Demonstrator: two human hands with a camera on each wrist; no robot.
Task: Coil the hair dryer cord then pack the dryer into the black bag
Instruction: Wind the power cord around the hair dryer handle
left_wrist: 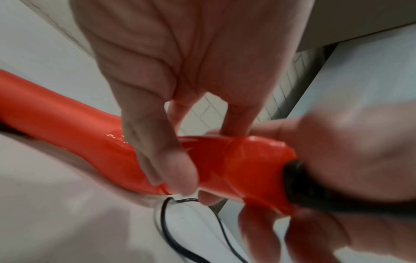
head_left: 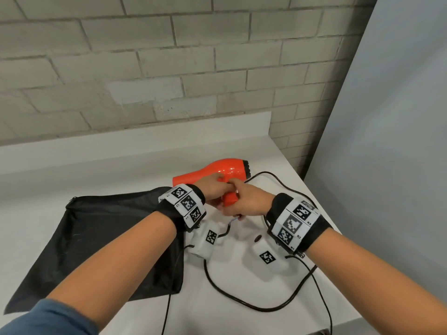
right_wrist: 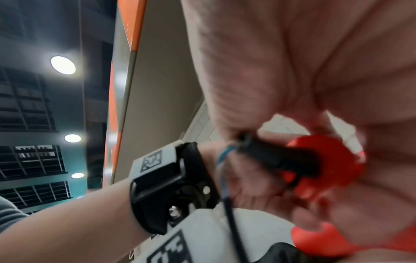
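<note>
The glossy orange plastic hair dryer (head_left: 221, 174) lies on its side on the white countertop (head_left: 135, 163), its handle pointing toward the person. The left hand (head_left: 212, 187) grips the handle near the body, thumb on one side and fingers curled round the other. The right hand (head_left: 244, 201) closes round the handle's end, pinching the black rubber strain-relief sleeve (right_wrist: 276, 160) where the thin black power cord (head_left: 244, 303) leaves it. Blue inner wires (right_wrist: 225, 154) show at the sleeve's tip, so the cord appears worn there.

The cord lies uncoiled in loose loops across the countertop; judging by this, coiling is only starting. The flat black fabric drawstring bag (head_left: 96, 240) lies just to the left, partly under the left forearm.

Procedure for the step in hand:
- Hold the handle steady with the left hand.
- Start the first loop beyond the sleeve, not at the exposed wires; avoid a sharp bend there.
- Form even, relaxed loops, drawing slack in gradually so the trailing cord does not snag the countertop edge.
</note>
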